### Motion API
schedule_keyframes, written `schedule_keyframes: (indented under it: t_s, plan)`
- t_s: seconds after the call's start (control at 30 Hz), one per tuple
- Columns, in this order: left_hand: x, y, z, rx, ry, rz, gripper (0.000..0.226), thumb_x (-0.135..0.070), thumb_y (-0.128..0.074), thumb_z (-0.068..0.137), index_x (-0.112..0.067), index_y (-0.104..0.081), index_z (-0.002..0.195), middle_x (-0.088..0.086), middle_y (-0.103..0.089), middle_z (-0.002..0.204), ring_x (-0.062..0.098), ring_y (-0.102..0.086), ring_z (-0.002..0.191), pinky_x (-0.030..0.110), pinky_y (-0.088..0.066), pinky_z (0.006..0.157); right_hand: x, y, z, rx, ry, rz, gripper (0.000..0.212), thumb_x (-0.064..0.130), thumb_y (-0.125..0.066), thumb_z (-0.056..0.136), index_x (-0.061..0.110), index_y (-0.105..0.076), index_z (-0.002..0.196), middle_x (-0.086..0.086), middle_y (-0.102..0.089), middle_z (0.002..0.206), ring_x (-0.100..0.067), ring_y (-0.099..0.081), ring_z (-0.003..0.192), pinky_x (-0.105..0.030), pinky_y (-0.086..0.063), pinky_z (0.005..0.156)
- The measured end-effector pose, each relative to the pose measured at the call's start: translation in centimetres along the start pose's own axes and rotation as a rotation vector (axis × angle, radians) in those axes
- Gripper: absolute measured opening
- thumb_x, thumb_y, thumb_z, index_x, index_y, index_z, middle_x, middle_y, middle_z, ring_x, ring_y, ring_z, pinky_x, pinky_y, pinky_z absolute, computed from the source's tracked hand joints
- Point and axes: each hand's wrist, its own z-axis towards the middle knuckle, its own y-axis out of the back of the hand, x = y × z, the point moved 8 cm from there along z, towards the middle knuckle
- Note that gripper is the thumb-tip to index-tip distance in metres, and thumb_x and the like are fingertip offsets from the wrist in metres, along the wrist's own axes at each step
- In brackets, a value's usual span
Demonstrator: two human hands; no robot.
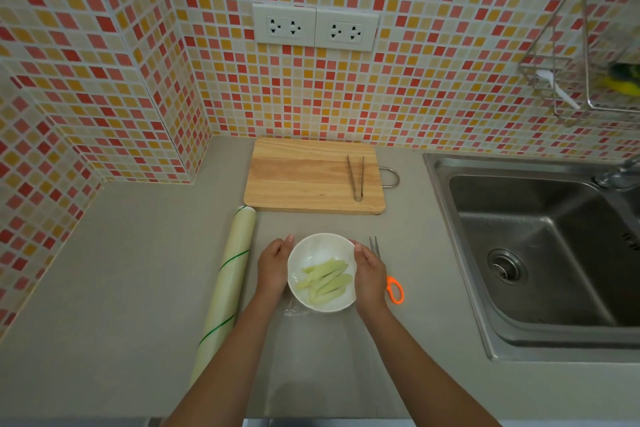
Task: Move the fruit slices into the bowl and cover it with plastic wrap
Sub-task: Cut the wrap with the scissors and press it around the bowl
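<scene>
Bowl: the white bowl [322, 272] sits on the grey counter [138, 270] at lower centre of the frame, with your hands on either side of it.
Fruit slices: the pale green fruit slices [325, 279] already lie inside the bowl, in its lower half. None show on the cutting board [311, 177] above it.
Plastic wrap: a clear sheet of plastic wrap [311, 333] seems to lie over the bowl and trail down the counter toward the bottom of the frame. A crumpled edge shows at the bowl's lower left. How well it has sealed, you cannot tell from here.
Left hand: your left hand [273, 267] is cupped against the bowl's left wall, fingers curved and pressed to it, probably smoothing film down.
Right hand: your right hand [369, 274] is cupped the same way on the right wall, thumb near the rim.
Risk, loose film: if you press only at the sides, the long flap below may stay unstuck and lift off.
Risk, tipping: squeezing or pulling the film hard from one side could tilt the bowl and spill the slices.
Risk, scissors: the orange-handled scissors [389, 274] lie just beside your right hand, so a sweep outward could knock them toward the sink [536, 253] at right.
Risk, roll: the wrap roll [228, 284] lies just left of your left arm and could be nudged into rolling.
Tongs: the metal tongs [356, 177] rest on the board, well clear.
</scene>
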Motion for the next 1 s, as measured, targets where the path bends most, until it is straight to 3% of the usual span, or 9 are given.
schedule_keyframes:
  t_s: [0.2, 0.37, 0.5, 0.57, 0.63, 0.7, 0.8, 0.9, 1.0]
  plan:
    - [-0.8, 0.5, 0.4, -0.048, -0.078, 0.070, 0.011, -0.013, -0.065, 0.077, -0.017, -0.056, 0.073, 0.005, -0.062, 0.082, 0.017, -0.056, 0.075, 0.034, -0.047, 0.072, -0.2, -0.1, -0.1, 0.006, -0.065, 0.089, 0.027, 0.010, -0.044, 0.098, 0.016, -0.070, 0.096, -0.006, -0.070, 0.096, -0.024, -0.064, 0.095, -0.039, -0.051, 0.091]
    - [-2.4, 0.9, 0.4, -0.050, -0.215, 0.374, 0.025, 0.001, -0.065, 0.072, -0.019, -0.058, 0.085, 0.002, -0.051, 0.092, 0.010, -0.049, 0.071, 0.016, -0.037, 0.062, -0.8, -0.1, 0.0, 0.015, -0.126, 0.153, 0.026, 0.011, -0.043, 0.099, 0.014, -0.069, 0.101, -0.010, -0.069, 0.102, -0.027, -0.062, 0.100, -0.041, -0.049, 0.093]
    - [-3.5, 1.6, -0.1, -0.102, -0.260, 0.434, 0.019, -0.003, -0.058, 0.083, -0.014, -0.060, 0.097, 0.000, -0.053, 0.088, 0.018, -0.053, 0.073, 0.025, -0.037, 0.063, -0.8, 0.0, 0.1, 0.036, -0.135, 0.115, 0.028, 0.011, -0.042, 0.098, 0.008, -0.069, 0.104, -0.013, -0.068, 0.104, -0.029, -0.062, 0.100, -0.041, -0.049, 0.091]
    - [-4.9, 2.4, -1.2, -0.203, -0.352, 0.368, 0.011, -0.012, -0.050, 0.094, -0.012, -0.061, 0.094, 0.001, -0.062, 0.082, 0.021, -0.059, 0.072, 0.028, -0.041, 0.065, 0.7, 0.7, 0.6, 0.022, -0.032, 0.040, 0.028, 0.014, -0.044, 0.098, 0.006, -0.070, 0.105, -0.008, -0.069, 0.103, -0.022, -0.062, 0.100, -0.032, -0.048, 0.087]
    - [-5.5, 2.8, -2.6, -0.256, -0.378, 0.305, 0.026, -0.025, -0.040, 0.101, -0.013, -0.063, 0.096, 0.002, -0.067, 0.080, 0.020, -0.062, 0.073, 0.031, -0.046, 0.068, 2.1, 0.8, 1.5, 0.064, 0.041, -0.005, 0.032, 0.019, -0.043, 0.100, 0.004, -0.067, 0.113, -0.004, -0.068, 0.110, -0.015, -0.061, 0.106, -0.023, -0.044, 0.088]
    - [-5.2, 2.0, -3.7, -0.209, -0.326, 0.280, 0.036, -0.036, -0.033, 0.102, -0.016, -0.062, 0.107, 0.002, -0.070, 0.087, 0.019, -0.064, 0.082, 0.034, -0.049, 0.076, 2.6, -0.4, 2.6, 0.212, 0.013, -0.009, 0.037, 0.026, -0.042, 0.101, 0.002, -0.067, 0.112, -0.006, -0.067, 0.112, -0.015, -0.061, 0.106, -0.023, -0.045, 0.087]
    - [-3.7, 0.3, -4.1, -0.099, -0.203, 0.191, 0.058, -0.057, -0.026, 0.094, -0.021, -0.058, 0.126, 0.000, -0.070, 0.112, 0.018, -0.062, 0.108, 0.038, -0.047, 0.098, 1.7, -2.4, 2.9, 0.384, -0.103, -0.038, 0.040, 0.034, -0.048, 0.096, 0.002, -0.071, 0.104, -0.009, -0.070, 0.103, -0.023, -0.065, 0.098, -0.038, -0.048, 0.088]
    - [-3.4, -0.8, -2.3, 0.034, -0.114, 0.022, 0.054, -0.058, -0.029, 0.095, -0.028, -0.056, 0.130, -0.004, -0.068, 0.120, 0.013, -0.059, 0.116, 0.034, -0.042, 0.105, 1.1, -2.0, 2.7, 0.331, -0.082, -0.067, 0.029, 0.023, -0.047, 0.096, 0.011, -0.072, 0.106, -0.007, -0.071, 0.110, -0.024, -0.066, 0.105, -0.033, -0.051, 0.086]
    - [-4.6, -1.4, 0.4, 0.220, -0.093, 0.025, 0.045, -0.047, -0.035, 0.099, -0.026, -0.054, 0.134, -0.002, -0.068, 0.120, 0.010, -0.058, 0.116, 0.030, -0.040, 0.105, 1.6, -0.9, 2.0, 0.179, -0.006, -0.089, 0.026, 0.011, -0.045, 0.096, 0.007, -0.071, 0.098, -0.005, -0.070, 0.100, -0.019, -0.064, 0.094, -0.023, -0.050, 0.075]
